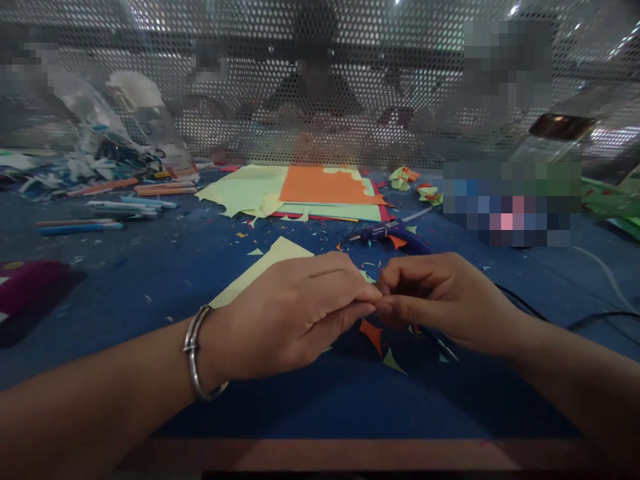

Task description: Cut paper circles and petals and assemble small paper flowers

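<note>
My left hand (pixel 295 310), with a bangle at the wrist, is closed in a pinch above the blue table. Its fingertips meet those of my right hand (pixel 435 300), which pinches as well. Whatever lies between the fingertips is hidden or too small to name. A pale yellow sheet of paper (pixel 280 257) lies partly under my left hand. Below the fingertips are an orange paper scrap (pixel 371 335) and a pale green scrap (pixel 394 361). Just beyond the hands rests a blue-handled hot glue gun (pixel 380 231).
Coloured paper sheets (pixel 330 185) are stacked at the back, beside crumpled paper flowers (pixel 404 177). Several pens (pixel 125 207) and a clear bottle (pixel 155 120) stand or lie at left. A purple case (pixel 30 290) sits at the left edge. Cables (pixel 600 319) cross the right side.
</note>
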The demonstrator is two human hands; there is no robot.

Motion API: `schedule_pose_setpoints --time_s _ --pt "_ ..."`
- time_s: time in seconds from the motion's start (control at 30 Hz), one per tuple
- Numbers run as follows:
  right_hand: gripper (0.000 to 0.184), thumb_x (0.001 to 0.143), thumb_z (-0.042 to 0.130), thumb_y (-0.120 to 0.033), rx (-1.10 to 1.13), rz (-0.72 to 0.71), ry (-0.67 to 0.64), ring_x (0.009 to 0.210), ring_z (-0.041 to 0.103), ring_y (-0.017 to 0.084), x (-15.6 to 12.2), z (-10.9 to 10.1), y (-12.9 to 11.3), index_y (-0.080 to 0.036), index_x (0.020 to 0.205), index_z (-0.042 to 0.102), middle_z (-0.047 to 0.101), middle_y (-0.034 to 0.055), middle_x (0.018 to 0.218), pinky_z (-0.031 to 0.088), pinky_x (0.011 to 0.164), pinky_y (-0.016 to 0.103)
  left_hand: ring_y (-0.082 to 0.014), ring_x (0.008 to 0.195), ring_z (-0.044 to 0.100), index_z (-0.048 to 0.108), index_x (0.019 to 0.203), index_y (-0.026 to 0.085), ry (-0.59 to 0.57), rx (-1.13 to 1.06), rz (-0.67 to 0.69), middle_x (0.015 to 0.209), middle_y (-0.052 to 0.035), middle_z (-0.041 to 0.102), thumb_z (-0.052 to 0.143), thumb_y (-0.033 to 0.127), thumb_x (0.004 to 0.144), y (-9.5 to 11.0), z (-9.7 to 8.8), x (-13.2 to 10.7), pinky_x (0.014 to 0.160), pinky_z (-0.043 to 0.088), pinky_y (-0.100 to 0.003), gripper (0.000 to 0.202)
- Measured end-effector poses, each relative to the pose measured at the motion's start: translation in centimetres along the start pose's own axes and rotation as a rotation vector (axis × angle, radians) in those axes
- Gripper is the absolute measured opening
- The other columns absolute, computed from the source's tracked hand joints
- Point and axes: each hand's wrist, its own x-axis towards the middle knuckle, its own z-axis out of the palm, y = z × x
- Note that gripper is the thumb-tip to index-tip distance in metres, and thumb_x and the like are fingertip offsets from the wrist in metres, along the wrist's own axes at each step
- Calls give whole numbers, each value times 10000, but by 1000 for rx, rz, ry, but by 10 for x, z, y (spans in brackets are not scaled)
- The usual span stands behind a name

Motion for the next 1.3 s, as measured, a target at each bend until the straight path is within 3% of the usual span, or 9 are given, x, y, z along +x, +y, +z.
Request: schedule_pose_setpoints --time_s 0.27,0.37,0.53,0.7,0.77,0.87,0.97,1.17,1.3 --pt "268 850 801 -368 45 38 -156 605 576 95 -3 -1 -4 -171 734 661 658 -22 649 436 567 203 -164 764 595 693 888 144 -97 303 196 853 -52 709 521 115 995 9 -5 -2 695 477 -282 205" --pt "319 854 790 -433 53 42 -180 603 574 99 -3 3 -4 -170 730 657 648 -18 653 453 567 209 -154 721 565 682 841 155 -64 253 229 831 -49 692 506 127 982 8 -4 1 654 458 -281 227" --pt "368 884 746 -484 35 48 -89 563 529 92 -1 6 -4 -165 727 647 622 -10 637 421 519 216 -110 633 501 571 739 179 66 124 -28 700 12 577 515 72 878 3 -4 7 598 410 -243 184" --pt "373 875 761 -460 -45 25 -14 538 431 74 2 2 -3 -156 696 640 568 -26 606 343 472 211 -83 516 439 482 650 194 -88 86 -182 593 57 515 503 156 950 -1 -7 8 522 341 -233 304" --pt "379 862 771 -476 -60 31 -14 541 444 77 3 1 -2 -157 703 640 571 -26 610 347 475 214 -79 527 487 551 696 187 -114 56 -228 620 55 566 551 203 960 0 -7 7 523 359 -221 264" --pt "366 876 759 -461 -68 28 -26 550 484 84 3 0 1 -165 702 631 584 -26 621 370 490 216 -82 615 603 674 962 185 -93 -29 -322 742 48 675 635 146 887 2 -6 5 577 440 -195 93" --pt "340 872 768 -445 -75 17 -26 547 470 81 2 0 3 -165 721 650 569 -35 612 348 484 212 -89 705 669 702 1077 182 -36 -133 -310 853 22 733 661 106 869 3 -4 4 652 512 -188 225" --pt "376 882 741 -506 -61 -7 12 555 498 87 1 -1 0 -157 758 672 598 -15 637 367 489 215 -89 718 686 764 996 193 139 -184 -206 854 3 772 713 92 884 6 2 3 676 542 -191 159" --pt "350 832 803 -469 -8 3 -1 537 489 87 0 -1 -3 -161 739 666 596 -20 612 369 480 215 -131 743 721 761 945 250 162 -200 -227 865 13 791 720 103 878 11 1 3 683 568 -236 166"
